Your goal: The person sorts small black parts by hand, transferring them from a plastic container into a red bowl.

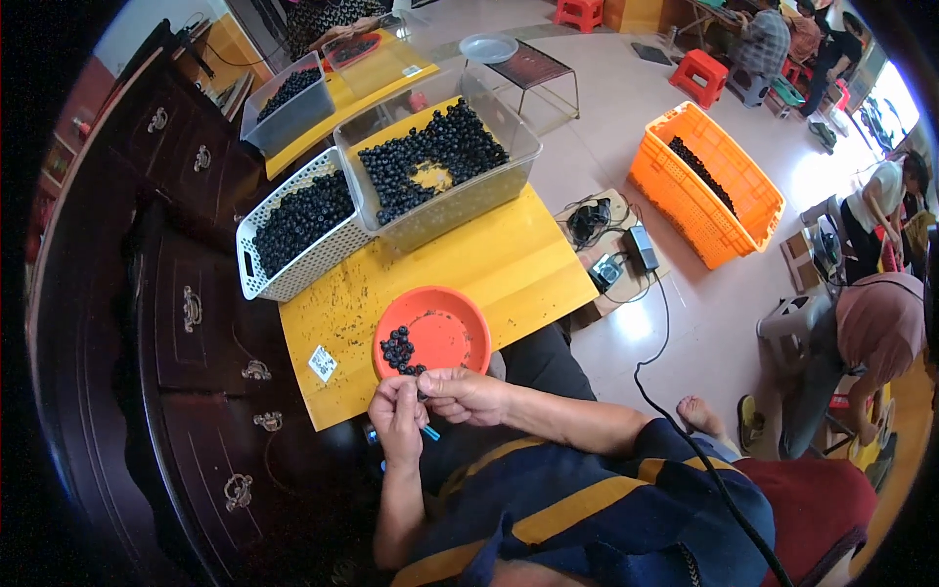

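Note:
My left hand (399,416) and my right hand (462,396) meet at the near rim of a round red-orange bowl (460,328). Both are closed in a pinch, thumbs and fingers together around something small and dark that the fingertips mostly cover. Dark round berry-like pieces (397,348) lie in the bowl's left part, with a few crumbs elsewhere on its bottom. Below my fingers a short blue stick-like thing (430,431) shows; whether a hand holds it I cannot tell.
Beyond the bowl, a white perforated basket (293,269) and a clear plastic bin (469,201) hold many dark pieces on the yellow tabletop (440,264). Dark wooden drawers (196,293) stand left. At right are an orange crate (714,230), a black cable (675,421) and other people.

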The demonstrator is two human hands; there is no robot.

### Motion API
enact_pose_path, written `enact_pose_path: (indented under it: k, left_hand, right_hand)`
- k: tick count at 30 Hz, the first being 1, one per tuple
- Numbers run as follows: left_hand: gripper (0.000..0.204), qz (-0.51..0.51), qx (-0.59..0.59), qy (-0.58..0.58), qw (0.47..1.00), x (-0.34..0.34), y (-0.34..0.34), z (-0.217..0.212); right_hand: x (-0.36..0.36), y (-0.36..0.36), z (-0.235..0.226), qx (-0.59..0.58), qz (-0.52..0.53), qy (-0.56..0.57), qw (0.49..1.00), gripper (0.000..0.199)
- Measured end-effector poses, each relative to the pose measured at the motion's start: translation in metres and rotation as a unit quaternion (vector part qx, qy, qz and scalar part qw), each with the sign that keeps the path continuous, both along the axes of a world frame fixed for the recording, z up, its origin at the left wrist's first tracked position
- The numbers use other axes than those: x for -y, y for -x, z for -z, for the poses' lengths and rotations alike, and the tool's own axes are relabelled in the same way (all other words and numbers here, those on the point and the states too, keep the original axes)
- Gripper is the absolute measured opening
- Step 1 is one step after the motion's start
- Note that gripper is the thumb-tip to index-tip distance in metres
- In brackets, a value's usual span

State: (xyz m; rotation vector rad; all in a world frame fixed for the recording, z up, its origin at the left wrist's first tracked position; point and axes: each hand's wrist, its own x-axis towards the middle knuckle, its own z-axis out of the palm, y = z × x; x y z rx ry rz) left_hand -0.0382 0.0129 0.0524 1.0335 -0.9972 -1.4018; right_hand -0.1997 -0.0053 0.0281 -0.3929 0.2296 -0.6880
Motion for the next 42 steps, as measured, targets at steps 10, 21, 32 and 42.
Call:
enact_pose_path:
  k: [10,21,32,42]
  left_hand:
    - [0.024,0.052,0.241,0.071,0.967,0.021,-0.013,-0.013]
    - [0.017,0.057,0.383,0.14,0.911,0.031,-0.004,-0.039]
    - [0.034,0.095,0.466,0.253,0.843,0.034,0.004,-0.049]
    - [0.036,0.078,0.508,0.301,0.803,0.037,0.005,-0.044]
  right_hand:
    - [0.012,0.017,-0.013,-0.038,0.048,-0.121,0.991,0.021]
    - [0.012,0.021,-0.008,-0.067,0.082,-0.097,0.99,0.02]
    - [0.01,0.028,-0.019,-0.059,0.091,-0.113,0.988,0.02]
    - [0.009,0.025,-0.01,-0.033,0.086,-0.115,0.989,0.013]
